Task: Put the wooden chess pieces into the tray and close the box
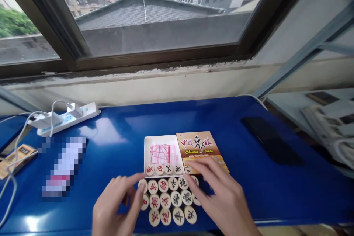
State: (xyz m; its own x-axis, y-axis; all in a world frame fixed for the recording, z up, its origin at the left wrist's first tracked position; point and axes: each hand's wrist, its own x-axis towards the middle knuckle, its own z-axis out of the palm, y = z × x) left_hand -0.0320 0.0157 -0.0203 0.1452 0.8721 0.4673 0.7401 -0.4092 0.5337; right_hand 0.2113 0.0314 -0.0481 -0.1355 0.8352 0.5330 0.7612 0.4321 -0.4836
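My left hand (117, 201) is at the left end of several rows of round Chinese chess pieces (165, 201). Its thumb and index finger are apart, their tips beside a leftmost piece (143, 185); whether they press on it I cannot tell. On the right side, my right hand (224, 197) has its fingers spread, partly covering the rightmost pieces. Its index fingertip lies over the printed box lid (196, 142). Between the hands, a row of pieces (168, 169) with red and black characters lies along the near edge of a white shallow box (148, 145) with pink scribbled lines.
A black phone-like slab (269, 138) lies at the right of the blue table (124, 118). To the left are a white power strip (69, 118) with cables, a blurred-out object (65, 166) and a tan box (16, 160). A window stands behind.
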